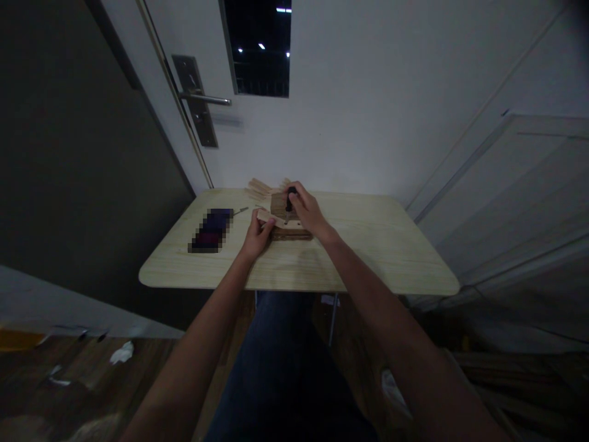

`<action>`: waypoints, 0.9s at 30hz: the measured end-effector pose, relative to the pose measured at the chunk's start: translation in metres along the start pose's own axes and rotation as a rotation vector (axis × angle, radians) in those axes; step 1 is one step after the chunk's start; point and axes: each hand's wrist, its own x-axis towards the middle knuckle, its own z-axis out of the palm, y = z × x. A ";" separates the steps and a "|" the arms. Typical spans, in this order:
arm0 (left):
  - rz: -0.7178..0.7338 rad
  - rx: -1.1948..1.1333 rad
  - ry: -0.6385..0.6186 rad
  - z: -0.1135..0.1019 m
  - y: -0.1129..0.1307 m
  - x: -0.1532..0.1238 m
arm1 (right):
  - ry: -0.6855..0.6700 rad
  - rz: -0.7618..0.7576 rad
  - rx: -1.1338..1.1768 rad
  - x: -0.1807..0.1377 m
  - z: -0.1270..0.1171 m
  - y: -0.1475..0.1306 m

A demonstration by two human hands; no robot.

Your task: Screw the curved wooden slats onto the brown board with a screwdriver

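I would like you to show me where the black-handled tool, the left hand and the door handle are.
Black-handled tool (pixel 289 205): head view, on its dark handle.
Left hand (pixel 259 236): head view, on the middle of the hand.
Door handle (pixel 207 98): head view, on the lever.

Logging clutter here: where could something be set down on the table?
Bare tabletop spans right forearm to right edge; a smaller strip fronts the pixelated item. Crowded: centre, with left hand, right hand, black-handled tool, wooden pieces.
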 end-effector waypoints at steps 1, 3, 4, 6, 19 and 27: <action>-0.005 0.000 0.005 0.000 0.000 0.000 | -0.009 0.002 0.040 0.000 0.000 0.001; -0.008 -0.001 0.013 0.000 0.000 -0.001 | -0.019 0.015 0.105 -0.001 0.000 0.003; -0.008 -0.004 0.016 0.000 0.000 -0.001 | -0.022 0.023 0.127 -0.001 0.000 0.004; -0.009 -0.012 0.014 0.000 -0.001 -0.001 | -0.029 0.039 0.150 -0.001 0.000 0.005; -0.023 -0.025 0.005 0.000 -0.004 0.000 | 0.056 -0.075 -0.091 0.004 0.001 0.008; -0.028 -0.007 -0.011 0.000 -0.004 -0.001 | -0.078 0.005 0.124 0.003 -0.003 0.009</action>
